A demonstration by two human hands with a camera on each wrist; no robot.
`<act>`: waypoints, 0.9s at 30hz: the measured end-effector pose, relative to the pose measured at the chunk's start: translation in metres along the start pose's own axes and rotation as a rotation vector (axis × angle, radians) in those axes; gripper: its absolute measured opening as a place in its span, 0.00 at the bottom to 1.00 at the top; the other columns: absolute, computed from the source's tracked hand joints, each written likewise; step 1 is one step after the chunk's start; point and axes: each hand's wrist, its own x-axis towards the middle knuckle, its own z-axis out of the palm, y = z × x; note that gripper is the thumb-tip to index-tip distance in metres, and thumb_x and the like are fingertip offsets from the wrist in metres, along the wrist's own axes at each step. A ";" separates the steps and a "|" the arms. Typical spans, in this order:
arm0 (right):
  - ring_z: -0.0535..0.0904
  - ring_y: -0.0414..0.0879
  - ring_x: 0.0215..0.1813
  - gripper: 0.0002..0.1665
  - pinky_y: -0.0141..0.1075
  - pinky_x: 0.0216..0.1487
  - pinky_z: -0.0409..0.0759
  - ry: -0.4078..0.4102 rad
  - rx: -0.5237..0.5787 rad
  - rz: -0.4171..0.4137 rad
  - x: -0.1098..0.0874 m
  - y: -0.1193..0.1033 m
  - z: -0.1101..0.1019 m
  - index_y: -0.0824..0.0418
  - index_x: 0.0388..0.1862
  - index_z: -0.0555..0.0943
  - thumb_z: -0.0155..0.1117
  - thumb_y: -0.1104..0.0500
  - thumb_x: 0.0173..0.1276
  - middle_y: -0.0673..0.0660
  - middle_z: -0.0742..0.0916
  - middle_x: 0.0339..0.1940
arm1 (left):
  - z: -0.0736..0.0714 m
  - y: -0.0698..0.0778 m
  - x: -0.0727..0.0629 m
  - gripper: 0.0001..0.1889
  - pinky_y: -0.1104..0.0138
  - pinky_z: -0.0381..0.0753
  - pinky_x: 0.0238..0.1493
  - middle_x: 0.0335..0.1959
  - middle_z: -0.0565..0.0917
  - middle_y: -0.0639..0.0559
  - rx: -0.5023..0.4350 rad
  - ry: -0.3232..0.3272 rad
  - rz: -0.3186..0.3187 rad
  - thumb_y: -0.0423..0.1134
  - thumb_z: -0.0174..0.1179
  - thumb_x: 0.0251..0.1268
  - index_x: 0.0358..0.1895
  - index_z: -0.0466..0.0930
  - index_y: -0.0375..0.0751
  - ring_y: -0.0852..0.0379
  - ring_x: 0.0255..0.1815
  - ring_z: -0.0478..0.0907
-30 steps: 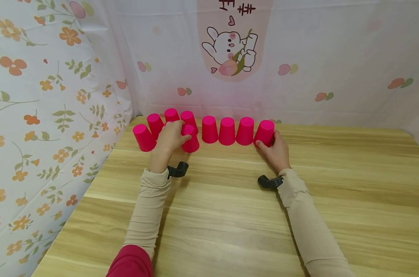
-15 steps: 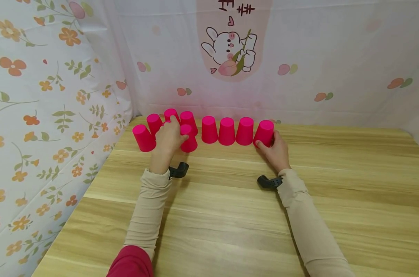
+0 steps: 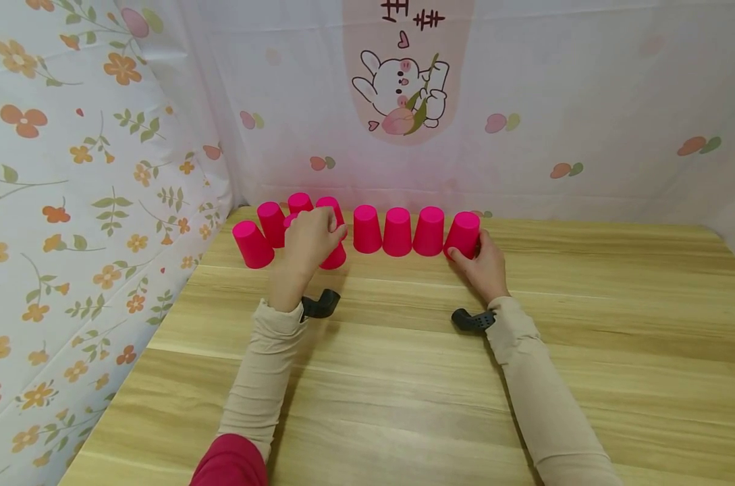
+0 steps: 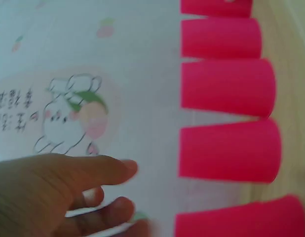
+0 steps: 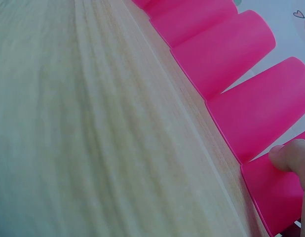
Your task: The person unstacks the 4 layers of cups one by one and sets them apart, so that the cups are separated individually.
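Several bright pink cups stand upside down along the back of the wooden table. My right hand (image 3: 485, 268) holds the rightmost pink cup (image 3: 463, 233) low on its side. In the right wrist view, the thumb (image 5: 293, 160) lies against that cup's wall. My left hand (image 3: 308, 246) is raised over the left group, hiding parts of a front cup (image 3: 333, 258) and others behind it. Seen from the left wrist, its bent fingers (image 4: 118, 210) hold nothing, level with the narrow ends of the cups and apart from the nearest one (image 4: 231, 150).
Three more pink cups, among them the middle one (image 3: 397, 233), line up left of the held cup. A pink cup (image 3: 254, 245) stands at the far left. Behind the wooden table (image 3: 391, 378) hangs a white printed cloth (image 3: 525, 81); a floral cloth (image 3: 94, 223) covers the left side.
The left hand has lifted from the left cups and shifted slightly right, its fingers now drawn in. The right hand and its cup have stayed in place.
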 end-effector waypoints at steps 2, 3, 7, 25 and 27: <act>0.75 0.58 0.47 0.32 0.48 0.48 0.74 -0.001 0.002 0.003 0.000 0.001 0.000 0.68 0.57 0.66 0.65 0.52 0.61 0.65 0.78 0.48 | 0.007 0.004 0.001 0.13 0.64 0.71 0.21 0.22 0.71 0.48 -0.037 0.071 0.047 0.39 0.64 0.57 0.27 0.69 0.39 0.53 0.24 0.69; 0.75 0.58 0.47 0.32 0.48 0.47 0.75 -0.002 0.003 0.004 0.000 0.001 0.000 0.68 0.57 0.66 0.65 0.52 0.61 0.65 0.78 0.48 | 0.011 0.005 0.003 0.13 0.63 0.72 0.25 0.25 0.72 0.47 -0.057 0.103 0.072 0.39 0.65 0.56 0.31 0.70 0.37 0.51 0.28 0.70; 0.75 0.58 0.46 0.32 0.48 0.47 0.74 0.003 -0.001 0.000 0.000 0.000 0.000 0.69 0.56 0.66 0.65 0.52 0.61 0.66 0.79 0.47 | 0.032 0.006 0.007 0.18 0.61 0.75 0.37 0.36 0.74 0.42 -0.119 0.245 0.157 0.38 0.67 0.53 0.40 0.69 0.32 0.47 0.41 0.70; 0.76 0.58 0.47 0.32 0.49 0.48 0.75 -0.001 -0.002 0.002 0.000 -0.001 0.000 0.69 0.57 0.66 0.65 0.53 0.60 0.66 0.79 0.48 | 0.072 0.003 0.011 0.31 0.61 0.67 0.61 0.55 0.70 0.36 -0.177 0.223 0.313 0.35 0.68 0.51 0.57 0.67 0.26 0.43 0.60 0.65; 0.75 0.58 0.47 0.33 0.49 0.48 0.74 0.000 -0.006 0.001 0.000 -0.001 0.000 0.69 0.57 0.66 0.65 0.53 0.60 0.66 0.79 0.48 | 0.073 0.004 0.011 0.31 0.60 0.67 0.61 0.56 0.69 0.35 -0.199 0.192 0.309 0.34 0.67 0.51 0.58 0.67 0.26 0.42 0.62 0.63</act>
